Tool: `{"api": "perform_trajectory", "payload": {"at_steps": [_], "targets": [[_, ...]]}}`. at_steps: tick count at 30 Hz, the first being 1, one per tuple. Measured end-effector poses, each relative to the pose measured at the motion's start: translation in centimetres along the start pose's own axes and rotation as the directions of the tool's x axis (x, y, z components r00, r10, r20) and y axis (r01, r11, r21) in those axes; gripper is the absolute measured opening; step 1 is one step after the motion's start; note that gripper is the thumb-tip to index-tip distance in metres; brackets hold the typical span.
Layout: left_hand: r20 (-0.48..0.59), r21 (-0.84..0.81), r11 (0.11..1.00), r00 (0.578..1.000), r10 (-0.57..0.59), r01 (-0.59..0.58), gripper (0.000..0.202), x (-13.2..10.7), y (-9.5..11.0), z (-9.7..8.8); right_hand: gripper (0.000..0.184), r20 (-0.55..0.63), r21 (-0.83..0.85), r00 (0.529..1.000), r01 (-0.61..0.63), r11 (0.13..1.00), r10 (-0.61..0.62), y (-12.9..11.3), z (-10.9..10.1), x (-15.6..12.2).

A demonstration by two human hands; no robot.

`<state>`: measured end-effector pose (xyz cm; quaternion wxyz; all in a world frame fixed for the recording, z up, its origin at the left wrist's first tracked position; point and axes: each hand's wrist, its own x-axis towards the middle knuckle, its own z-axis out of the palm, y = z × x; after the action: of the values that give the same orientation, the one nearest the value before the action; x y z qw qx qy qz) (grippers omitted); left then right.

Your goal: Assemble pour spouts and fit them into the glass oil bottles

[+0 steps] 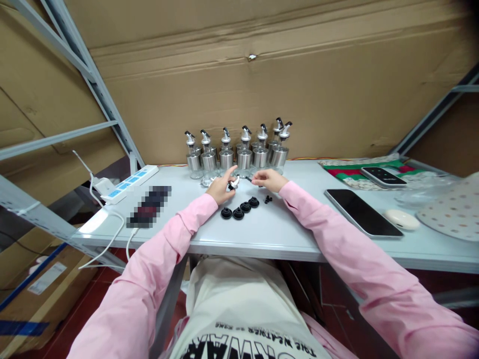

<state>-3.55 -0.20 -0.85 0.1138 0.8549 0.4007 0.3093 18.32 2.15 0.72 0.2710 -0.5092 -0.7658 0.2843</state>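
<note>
My left hand rests on the white table and pinches a small silver and black pourer spout between thumb and fingers. A hand's width to its right, my right hand is curled, its fingertips closed on a tiny dark part that I cannot make out. Several black round stoppers lie in a row just in front of both hands, and a few tiny black bits lie beside them. Behind the hands stand several steel and glass oil bottles with pourer tops.
A white power strip with cables lies at the left. A dark phone, a white oval case, a remote on a patterned cloth and a dotted round plate lie at the right. Cardboard backs the table.
</note>
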Motion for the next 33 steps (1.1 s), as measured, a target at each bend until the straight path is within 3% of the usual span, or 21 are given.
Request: {"api": "perform_trajectory", "payload": {"at_steps": [3, 7, 13, 20, 33], "targets": [[-0.001, -0.007, 1.000, 1.000, 0.009, -0.009, 0.082, 0.0, 0.2, 0.0, 0.022, 0.077, 0.453, 0.997, -0.008, 0.892, -0.030, -0.6, 0.4, -0.1], [-0.003, -0.007, 1.000, 1.000, 0.026, -0.026, 0.078, 0.0, 0.5, -0.1, 0.029, 0.147, 0.671, 0.989, -0.090, 0.736, -0.012, -1.1, 1.2, -0.4], [-0.024, -0.008, 0.994, 0.994, 0.106, -0.107, 0.070, 0.1, 0.3, 0.0, 0.025, 0.190, 0.747, 0.981, -0.169, 0.643, 0.037, -1.2, 1.2, -0.6], [-0.023, 0.007, 0.990, 0.990, 0.139, -0.138, 0.060, 0.2, 0.0, 0.2, 0.027, 0.234, 0.763, 0.970, -0.225, 0.605, 0.066, -1.4, 1.0, -0.7], [-0.049, -0.015, 0.989, 0.988, 0.144, -0.145, 0.062, 0.2, 0.0, 0.2, 0.029, 0.183, 0.822, 0.983, -0.169, 0.544, 0.030, -1.7, 1.1, -0.8]]}}
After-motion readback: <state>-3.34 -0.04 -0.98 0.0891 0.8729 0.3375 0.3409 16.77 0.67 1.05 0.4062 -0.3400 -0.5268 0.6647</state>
